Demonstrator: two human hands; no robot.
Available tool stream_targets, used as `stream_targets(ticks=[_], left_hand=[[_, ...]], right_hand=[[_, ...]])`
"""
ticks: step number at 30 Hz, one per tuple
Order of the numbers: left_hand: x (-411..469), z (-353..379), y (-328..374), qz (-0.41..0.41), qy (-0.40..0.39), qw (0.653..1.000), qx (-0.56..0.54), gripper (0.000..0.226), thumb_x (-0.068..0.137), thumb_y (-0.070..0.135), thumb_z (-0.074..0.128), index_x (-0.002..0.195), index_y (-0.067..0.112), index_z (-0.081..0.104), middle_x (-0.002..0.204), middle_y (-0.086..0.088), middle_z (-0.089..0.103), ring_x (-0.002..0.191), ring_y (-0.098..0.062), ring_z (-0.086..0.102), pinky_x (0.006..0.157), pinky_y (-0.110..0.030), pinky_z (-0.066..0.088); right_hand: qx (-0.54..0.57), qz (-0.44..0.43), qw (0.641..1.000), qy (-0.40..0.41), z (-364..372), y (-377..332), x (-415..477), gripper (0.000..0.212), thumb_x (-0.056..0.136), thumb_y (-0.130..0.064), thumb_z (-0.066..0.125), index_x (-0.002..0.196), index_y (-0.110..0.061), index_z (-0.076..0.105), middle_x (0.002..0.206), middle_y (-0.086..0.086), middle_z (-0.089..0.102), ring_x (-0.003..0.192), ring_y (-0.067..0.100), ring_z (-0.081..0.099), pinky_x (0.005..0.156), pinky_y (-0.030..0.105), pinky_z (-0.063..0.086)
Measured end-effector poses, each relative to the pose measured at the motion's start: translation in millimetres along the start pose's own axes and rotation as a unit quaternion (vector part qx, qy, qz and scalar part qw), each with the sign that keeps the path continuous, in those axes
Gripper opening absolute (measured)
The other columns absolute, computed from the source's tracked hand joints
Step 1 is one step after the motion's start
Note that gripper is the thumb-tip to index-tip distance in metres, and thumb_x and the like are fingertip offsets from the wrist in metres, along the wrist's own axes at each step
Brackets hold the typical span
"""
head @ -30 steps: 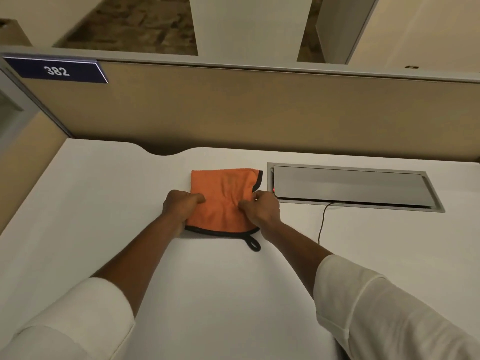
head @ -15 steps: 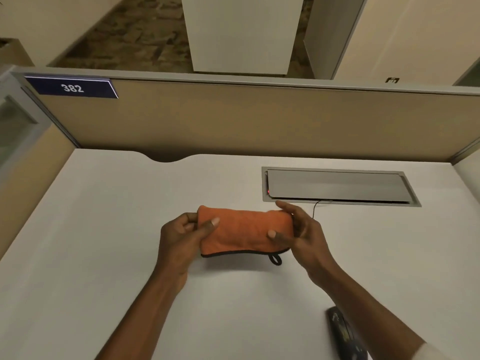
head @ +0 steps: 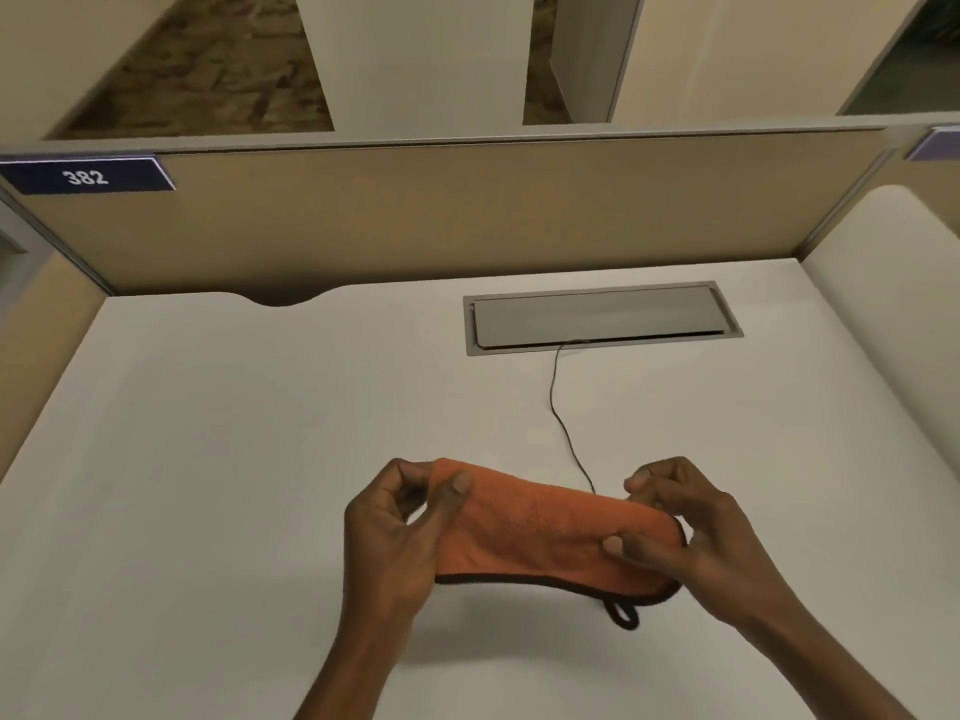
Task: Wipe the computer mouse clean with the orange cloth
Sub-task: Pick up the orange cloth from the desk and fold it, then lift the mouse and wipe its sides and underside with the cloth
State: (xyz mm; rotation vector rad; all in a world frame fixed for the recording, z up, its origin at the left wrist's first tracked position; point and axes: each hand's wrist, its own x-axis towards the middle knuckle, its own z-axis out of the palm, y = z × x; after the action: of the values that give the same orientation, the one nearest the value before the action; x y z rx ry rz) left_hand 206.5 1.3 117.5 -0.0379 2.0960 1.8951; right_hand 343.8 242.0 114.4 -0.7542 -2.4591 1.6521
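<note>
Left hand point(head: 395, 537), right hand point(head: 696, 532) pinching orange cloth point(head: 545, 532)

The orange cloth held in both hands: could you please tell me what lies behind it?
Behind the orange cloth, a thin black cable runs down the white desk from the grey hatch and vanishes behind the fold. Its end is hidden; no mouse shows.

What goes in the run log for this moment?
hands: left, right both holding folded orange cloth | mouse: out of view | wiping: not started
</note>
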Motion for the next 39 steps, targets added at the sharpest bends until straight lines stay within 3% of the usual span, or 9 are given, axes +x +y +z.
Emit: stream_targets(ticks=[4, 8, 13, 17, 22, 26, 29, 35, 39], left_hand=[[-34.1, 33.6, -3.3, -0.031, -0.035, 0.999, 0.010, 0.040, 0.065, 0.043, 0.085, 0.092, 0.016, 0.074, 0.086, 0.004, 0.081, 0.079, -0.015, 0.077, 0.064, -0.022, 0.060], [-71.7, 67.3, -10.6, -0.074, -0.092, 0.993, 0.031, 0.041, 0.070, 0.020, 0.094, 0.104, 0.018, 0.071, 0.091, 0.008, 0.081, 0.078, -0.010, 0.078, 0.066, -0.023, 0.061], [-112.8, 109.8, -29.6, -0.165, -0.013, 0.986, -0.018, 0.040, 0.073, 0.016, 0.092, 0.107, 0.015, 0.071, 0.093, 0.004, 0.081, 0.083, -0.021, 0.081, 0.081, -0.048, 0.066], [-137.5, 135.6, -38.0, -0.187, 0.035, 0.981, -0.037, 0.035, 0.076, 0.017, 0.090, 0.105, 0.018, 0.070, 0.109, -0.002, 0.075, 0.094, -0.024, 0.075, 0.076, -0.043, 0.067], [-162.4, 159.6, -38.5, -0.189, 0.037, 0.980, -0.057, 0.030, 0.076, 0.008, 0.088, 0.100, 0.015, 0.070, 0.104, -0.004, 0.077, 0.085, -0.018, 0.077, 0.059, -0.026, 0.064], [-176.5, 177.8, -40.6, -0.191, 0.050, 0.977, -0.079, 0.041, 0.066, 0.021, 0.088, 0.103, 0.014, 0.071, 0.107, -0.007, 0.079, 0.095, -0.027, 0.078, 0.076, -0.043, 0.066], [-188.6, 191.5, -39.9, -0.198, 0.061, 0.975, -0.082, 0.046, 0.061, 0.027, 0.088, 0.102, 0.017, 0.071, 0.105, -0.004, 0.078, 0.098, -0.030, 0.076, 0.085, -0.051, 0.065], [-204.9, 202.1, -53.7, -0.196, 0.079, 0.977, -0.033, 0.035, 0.075, 0.011, 0.091, 0.101, 0.014, 0.068, 0.100, -0.001, 0.077, 0.076, -0.016, 0.080, 0.070, -0.035, 0.067], [-211.7, 196.7, -67.6, -0.222, 0.061, 0.973, -0.024, 0.030, 0.077, 0.010, 0.090, 0.100, 0.005, 0.071, 0.099, -0.008, 0.078, 0.081, -0.028, 0.081, 0.075, -0.046, 0.068]], right_hand=[[0.157, 0.050, 0.986, 0.032, -30.8, 12.0, -28.8, 0.035, 0.073, -0.039, 0.087, 0.092, -0.013, 0.076, 0.093, 0.009, 0.078, 0.091, 0.030, 0.075, 0.076, 0.038, 0.056], [0.290, 0.126, 0.940, 0.126, -44.1, 31.4, -47.7, 0.027, 0.089, -0.031, 0.079, 0.114, -0.022, 0.076, 0.113, 0.007, 0.079, 0.107, 0.032, 0.076, 0.086, 0.059, 0.062], [0.307, 0.183, 0.915, 0.185, -52.1, 56.8, -71.7, 0.064, 0.076, -0.036, 0.088, 0.133, -0.032, 0.059, 0.125, -0.002, 0.072, 0.112, 0.025, 0.073, 0.071, 0.048, 0.067], [0.234, 0.257, 0.921, 0.177, -49.4, 79.2, -91.2, 0.074, 0.074, -0.043, 0.090, 0.136, -0.034, 0.051, 0.122, -0.001, 0.068, 0.105, 0.015, 0.070, 0.064, 0.029, 0.061], [0.201, 0.345, 0.905, 0.146, -35.6, 98.1, -119.4, 0.102, 0.058, -0.082, 0.076, 0.140, -0.032, 0.043, 0.118, 0.002, 0.068, 0.103, 0.024, 0.073, 0.093, 0.050, 0.060], [0.378, 0.421, 0.822, 0.069, -38.9, 86.5, -124.8, 0.082, 0.075, -0.070, 0.070, 0.140, -0.027, 0.044, 0.116, 0.020, 0.072, 0.090, 0.043, 0.078, 0.081, 0.057, 0.065], [0.478, 0.376, 0.791, 0.068, -42.1, 86.1, -124.0, 0.071, 0.080, -0.059, 0.072, 0.141, -0.031, 0.048, 0.126, 0.017, 0.069, 0.103, 0.048, 0.073, 0.082, 0.064, 0.063], [0.374, 0.224, 0.888, 0.149, -58.7, 99.4, -111.0, 0.082, 0.078, -0.039, 0.083, 0.149, -0.040, 0.043, 0.142, -0.002, 0.063, 0.121, 0.027, 0.068, 0.099, 0.053, 0.059], [0.239, 0.103, 0.958, 0.117, -68.6, 109.3, -97.0, 0.082, 0.086, -0.039, 0.081, 0.152, -0.052, 0.035, 0.144, -0.026, 0.053, 0.128, 0.010, 0.061, 0.095, 0.037, 0.061]])
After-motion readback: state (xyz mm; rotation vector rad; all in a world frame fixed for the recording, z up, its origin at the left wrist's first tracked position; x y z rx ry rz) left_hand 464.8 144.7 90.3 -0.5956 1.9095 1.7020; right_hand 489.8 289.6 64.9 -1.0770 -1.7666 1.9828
